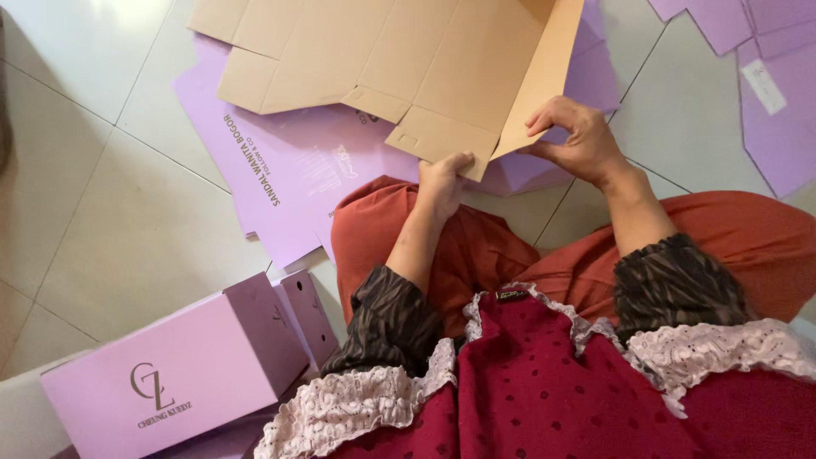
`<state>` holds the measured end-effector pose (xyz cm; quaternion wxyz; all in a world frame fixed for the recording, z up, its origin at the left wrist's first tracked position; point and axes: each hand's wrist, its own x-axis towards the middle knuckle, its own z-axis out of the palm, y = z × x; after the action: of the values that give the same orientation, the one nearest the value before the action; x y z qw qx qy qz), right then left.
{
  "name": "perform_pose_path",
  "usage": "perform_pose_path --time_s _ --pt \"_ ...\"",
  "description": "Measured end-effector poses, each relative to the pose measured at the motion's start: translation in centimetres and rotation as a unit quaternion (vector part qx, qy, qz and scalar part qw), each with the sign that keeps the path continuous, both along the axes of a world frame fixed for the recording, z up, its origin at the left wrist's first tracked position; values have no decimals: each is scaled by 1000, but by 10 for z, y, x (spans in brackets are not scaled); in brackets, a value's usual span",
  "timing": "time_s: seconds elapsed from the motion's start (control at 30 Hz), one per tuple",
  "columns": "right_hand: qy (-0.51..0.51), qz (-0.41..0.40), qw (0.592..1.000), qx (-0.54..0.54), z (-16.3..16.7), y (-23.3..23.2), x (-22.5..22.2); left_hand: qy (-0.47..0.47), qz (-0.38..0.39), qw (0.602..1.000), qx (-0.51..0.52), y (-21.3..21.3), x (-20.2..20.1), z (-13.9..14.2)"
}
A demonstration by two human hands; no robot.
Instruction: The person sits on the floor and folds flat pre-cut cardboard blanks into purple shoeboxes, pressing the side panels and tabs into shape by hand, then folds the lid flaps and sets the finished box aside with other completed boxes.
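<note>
Cardboard box blank [408, 59]: left hand [442, 180] grips flap edge; right hand [580, 140] pinches folded side.

Cardboard sheet [408, 59] cut off at top; left hand [442, 183] fingertips perhaps hidden beneath.

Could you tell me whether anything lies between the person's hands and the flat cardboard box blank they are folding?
Nothing visible does. The left hand already grips the lower edge of the cardboard box blank, and the right hand pinches its raised side panel. The blank lies over flat purple sheets on the tiled floor; a finished purple box sits apart.
</note>
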<state>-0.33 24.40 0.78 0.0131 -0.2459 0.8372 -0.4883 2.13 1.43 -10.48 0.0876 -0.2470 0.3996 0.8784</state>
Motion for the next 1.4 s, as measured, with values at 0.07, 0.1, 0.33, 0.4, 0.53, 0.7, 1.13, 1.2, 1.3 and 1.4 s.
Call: perform_pose_path --time_s 0.07,0.1,0.33,0.4,0.53,0.7,1.13,1.2,1.3,1.4 --pt "-17 5 1000 -20 1 5 -2 15 16 999 30 -4 -5 -10" --pt "-27 8 999 -31 1 8 -3 16 13 999 29 -7 -5 -13" --pt "6 -55 996 -67 5 9 -7 88 -52 994 -26 -9 -5 -6" --pt "12 -130 991 -27 2 0 -2 104 -94 987 -81 -2 1 -2" --pt "160 -232 936 210 -9 -16 6 112 -205 963 -136 19 16 -3" --pt "213 -140 914 317 -28 -34 20 265 -235 902 -246 27 21 -15" --pt "40 -36 976 210 -24 -19 16 203 -180 654 -706 16 13 46" --pt "55 -18 977 206 -25 -15 16 270 -122 611 -734 13 11 59" --pt "84 8 977 195 -25 -10 16 384 -78 519 -760 14 8 65" --pt "118 5 966 231 -22 -10 15 409 -112 465 -777 17 3 57"
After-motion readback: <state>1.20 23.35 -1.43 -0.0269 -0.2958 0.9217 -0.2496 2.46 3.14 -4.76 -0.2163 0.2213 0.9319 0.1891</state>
